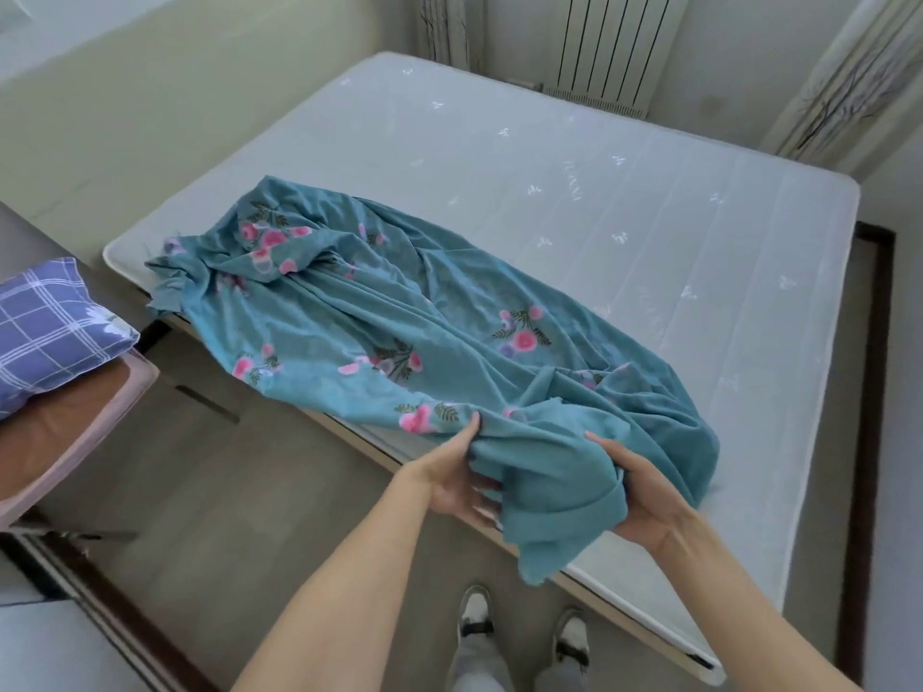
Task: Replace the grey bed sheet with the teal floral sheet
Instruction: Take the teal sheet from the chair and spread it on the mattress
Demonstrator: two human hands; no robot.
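The grey sheet is gone — the teal sheet (359, 312) lies bunched on the bare mattress (624, 192). Left hand (457, 479) and right hand (642, 496) each pinch its near end. Next, I think, they must find a corner and spread it flat.

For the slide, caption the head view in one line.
Both hands, left and right, grip the bunched teal floral sheet on the bare mattress.
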